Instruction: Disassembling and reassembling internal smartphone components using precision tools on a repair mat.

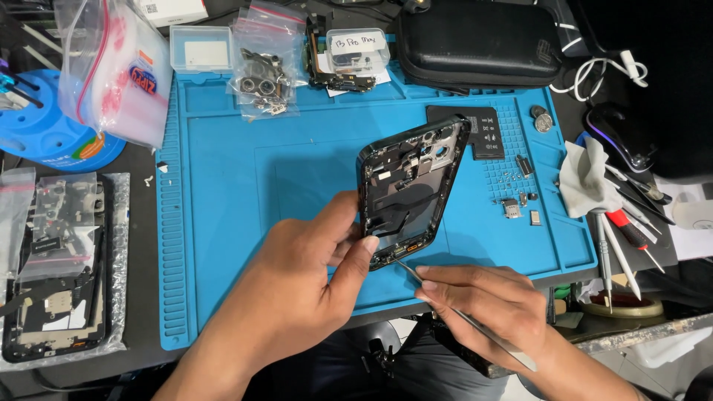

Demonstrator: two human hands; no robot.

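Right hand [486, 304] gripping tweezers [464, 315], left hand [297, 289] clasping phone frame [412, 189] above blue mat [223, 186]

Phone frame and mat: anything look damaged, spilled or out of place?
No damage shows. The phone frame is held tilted above the blue mat by the left hand. Tiny screws and parts lie loose on the mat's right side, easily scattered.

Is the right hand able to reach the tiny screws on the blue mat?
Probably yes. The right hand holds tweezers, and bare blue mat lies between it and the screws; only the phone frame stands nearby.
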